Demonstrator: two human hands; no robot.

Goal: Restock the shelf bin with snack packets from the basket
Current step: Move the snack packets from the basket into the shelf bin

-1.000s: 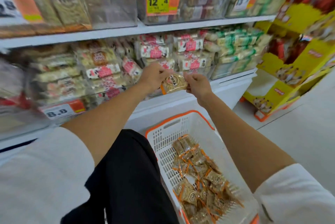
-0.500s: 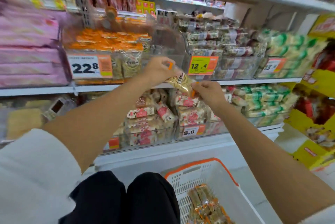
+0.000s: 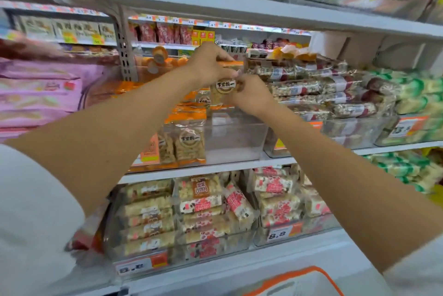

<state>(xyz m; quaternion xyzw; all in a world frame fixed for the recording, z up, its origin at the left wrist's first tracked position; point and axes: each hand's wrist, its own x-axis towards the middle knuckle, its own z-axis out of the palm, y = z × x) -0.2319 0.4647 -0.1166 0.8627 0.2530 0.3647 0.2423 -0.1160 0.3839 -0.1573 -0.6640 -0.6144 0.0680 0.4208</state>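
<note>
Plainly this is the placing step. One packet (image 3: 224,87) is up at shelf height, held upright between both hands above the clear bin (image 3: 236,138). The left hand (image 3: 208,65) has its fingers (image 3: 224,57) curled over the packet's orange top edge. The right hand (image 3: 251,98) pinches the lower right side, its fingers closed on the wrapper. The packet is not yet down in the bin; whether it touches the stock just behind it I cannot tell. Like packets (image 3: 189,144) stand along the bin's left side, labels facing out, and the right side looks unfilled. The basket (image 3: 309,271) shows only as an orange rim at the bottom edge, well below the hands, and its contents are out of sight.

Next, I'd judge, the packet has to go down into the open space beside that row, kept upright with its label to the front. Both hands must then let go without tipping the neighbours. The wrapper looks thin, so a light hold should do.
</note>
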